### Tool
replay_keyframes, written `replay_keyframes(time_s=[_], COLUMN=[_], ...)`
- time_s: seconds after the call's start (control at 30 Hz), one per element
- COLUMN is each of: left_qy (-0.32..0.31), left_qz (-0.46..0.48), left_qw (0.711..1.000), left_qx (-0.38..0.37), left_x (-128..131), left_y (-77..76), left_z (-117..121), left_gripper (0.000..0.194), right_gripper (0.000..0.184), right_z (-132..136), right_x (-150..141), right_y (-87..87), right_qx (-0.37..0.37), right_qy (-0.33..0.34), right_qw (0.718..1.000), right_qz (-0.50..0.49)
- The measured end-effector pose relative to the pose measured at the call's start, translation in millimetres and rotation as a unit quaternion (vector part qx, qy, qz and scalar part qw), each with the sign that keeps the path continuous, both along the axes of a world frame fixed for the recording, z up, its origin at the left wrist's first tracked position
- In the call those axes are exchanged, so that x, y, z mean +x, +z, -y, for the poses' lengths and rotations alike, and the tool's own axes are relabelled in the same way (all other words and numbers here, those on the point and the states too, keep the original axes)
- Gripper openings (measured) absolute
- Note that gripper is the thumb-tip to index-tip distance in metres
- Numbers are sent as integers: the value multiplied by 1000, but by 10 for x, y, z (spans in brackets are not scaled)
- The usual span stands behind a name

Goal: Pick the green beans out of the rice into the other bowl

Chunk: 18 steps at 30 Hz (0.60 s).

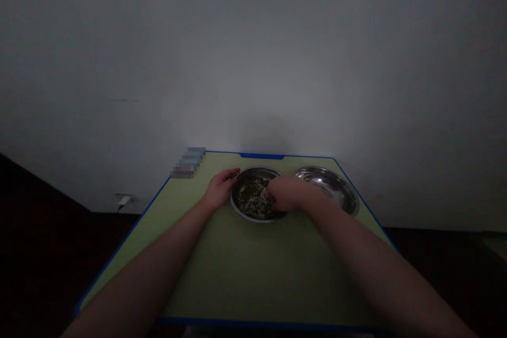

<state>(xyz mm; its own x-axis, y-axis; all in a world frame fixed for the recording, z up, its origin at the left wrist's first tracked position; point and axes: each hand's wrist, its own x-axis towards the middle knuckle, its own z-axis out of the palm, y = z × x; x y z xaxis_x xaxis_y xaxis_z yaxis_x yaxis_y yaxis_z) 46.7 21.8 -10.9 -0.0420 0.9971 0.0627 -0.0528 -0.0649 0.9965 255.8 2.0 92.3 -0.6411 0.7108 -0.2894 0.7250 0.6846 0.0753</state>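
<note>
A round metal bowl (240, 211) stands on the table and holds a mix of small pale and dark, greenish grains or beans (253, 203). My left hand (222, 188) lies against the bowl's left side, its fingers along the rim, holding it. Over the right part of the same bowl, my right hand (285, 193) reaches down with curled fingers touching the mix. What its fingertips pinch, if anything, is hidden. A second, shiny metal bowl (339, 190) stands just to the right, partly covered by my right hand and forearm.
The light green table (237, 274) has a blue edge and stands against a grey wall (253, 53). A blurred-out object (188, 162) lies at its far left corner. A white plug (124, 200) sits low on the wall at left.
</note>
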Motion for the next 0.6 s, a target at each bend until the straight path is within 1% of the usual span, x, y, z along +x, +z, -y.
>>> replay_keyframes(time_s=[0.13, 0.3, 0.47, 0.6], left_qy=[-4, 2, -6, -2], left_qz=[-1, -5, -2, -4], left_qw=[1000, 1000, 1000, 1000], left_qx=[4, -1, 2, -1], left_x=[-2, -6, -4, 2], left_y=[4, -6, 1, 11], left_z=[-3, -8, 5, 13], left_gripper=[48, 46, 48, 47], right_gripper=[37, 33, 31, 25], right_z=[-11, -2, 43, 39], right_x=[-73, -109, -154, -44], right_y=[-106, -180, -165, -71], right_qx=[-17, 0, -4, -17], right_qy=[2, -15, 6, -5], right_qw=[1000, 1000, 1000, 1000], right_qz=[11, 8, 25, 9])
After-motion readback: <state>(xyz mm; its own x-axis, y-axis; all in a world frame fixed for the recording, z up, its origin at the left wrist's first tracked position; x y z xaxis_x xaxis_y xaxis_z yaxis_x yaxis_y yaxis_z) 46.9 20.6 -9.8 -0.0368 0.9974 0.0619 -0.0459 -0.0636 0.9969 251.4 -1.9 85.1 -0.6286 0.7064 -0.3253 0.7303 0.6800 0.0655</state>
